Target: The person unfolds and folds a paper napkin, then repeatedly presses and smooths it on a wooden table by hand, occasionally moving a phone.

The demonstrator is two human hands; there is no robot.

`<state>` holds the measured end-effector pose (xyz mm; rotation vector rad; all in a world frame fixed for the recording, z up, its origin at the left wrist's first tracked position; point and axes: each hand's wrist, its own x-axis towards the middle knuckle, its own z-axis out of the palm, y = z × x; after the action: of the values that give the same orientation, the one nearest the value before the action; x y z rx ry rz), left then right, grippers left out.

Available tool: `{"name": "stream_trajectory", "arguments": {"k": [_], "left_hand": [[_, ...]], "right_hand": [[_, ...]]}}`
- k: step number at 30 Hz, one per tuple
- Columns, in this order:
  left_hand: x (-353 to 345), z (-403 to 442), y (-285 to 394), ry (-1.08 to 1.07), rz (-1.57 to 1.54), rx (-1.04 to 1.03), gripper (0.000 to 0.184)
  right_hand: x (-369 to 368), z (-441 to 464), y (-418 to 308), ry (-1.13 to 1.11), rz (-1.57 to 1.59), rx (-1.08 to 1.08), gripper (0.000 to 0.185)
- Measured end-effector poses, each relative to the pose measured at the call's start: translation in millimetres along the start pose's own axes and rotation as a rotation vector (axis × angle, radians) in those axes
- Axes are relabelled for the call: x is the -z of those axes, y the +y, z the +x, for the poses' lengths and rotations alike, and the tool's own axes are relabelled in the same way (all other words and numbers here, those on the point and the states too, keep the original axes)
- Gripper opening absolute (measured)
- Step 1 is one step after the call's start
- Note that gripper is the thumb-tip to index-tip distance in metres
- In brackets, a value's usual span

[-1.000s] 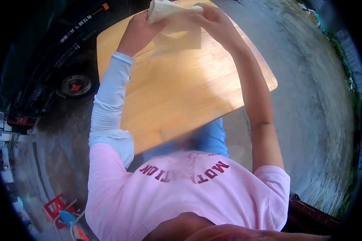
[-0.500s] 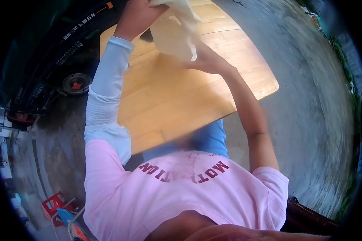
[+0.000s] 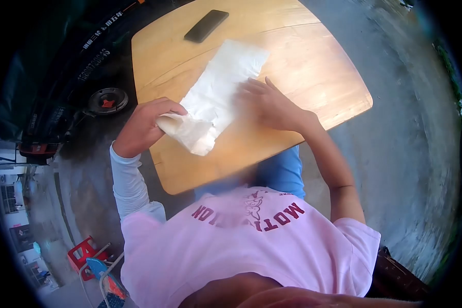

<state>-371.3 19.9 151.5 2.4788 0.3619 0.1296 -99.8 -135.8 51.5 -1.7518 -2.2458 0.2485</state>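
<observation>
The table (image 3: 313, 66) is the largest thing here, and its near edge seems the likeliest spot for trouble: the bunched end of the white sheet (image 3: 218, 84) is close to it and could slip over the side if the grip loosened. The sheet slants across the tabletop, cloth or paper, I cannot tell; if thin, it could tear or crease further where it is pinched and pulled. A phone (image 3: 207, 26) lies just beyond its far end, and a wide sweep of the sheet could knock it. The left hand (image 3: 146, 126) has thumb and fingers closed on the folded near end. The right hand (image 3: 272, 108) is spread, fingers extended, beside the sheet's right edge; blur hides whether its fingertips touch the sheet.
</observation>
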Motion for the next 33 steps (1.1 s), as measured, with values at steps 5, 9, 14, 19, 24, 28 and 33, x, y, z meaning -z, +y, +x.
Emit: {"name": "stream_trajectory", "arguments": {"k": [5,9,14,19,24,28,33], "left_hand": [[-33,-39,-29,-0.043,0.065,0.053,0.023],[-42,-55,-35,-0.012,0.02,0.086,0.024],[-41,-56,-35,0.009,-0.061,0.164,0.025],[-38,-42,-32,0.028,-0.133,0.233,0.024],[-28,8,-49,0.133,-0.302,0.119,0.031],[-32,54,-97,0.075,-0.355,0.09,0.056],[-50,49,-100,0.155,-0.489,0.19,0.075]], "right_hand": [[-30,1,-9,0.106,0.129,0.124,0.055],[-29,8,-48,0.062,0.289,0.161,0.058],[-47,19,-90,-0.02,0.649,0.136,0.065],[-39,25,-111,-0.096,0.956,-0.074,0.059],[-20,40,-76,0.215,1.213,-0.189,0.051],[-1,52,-19,0.382,1.1,-0.295,0.045],[-13,42,10,0.628,0.656,-0.383,0.04]]}}
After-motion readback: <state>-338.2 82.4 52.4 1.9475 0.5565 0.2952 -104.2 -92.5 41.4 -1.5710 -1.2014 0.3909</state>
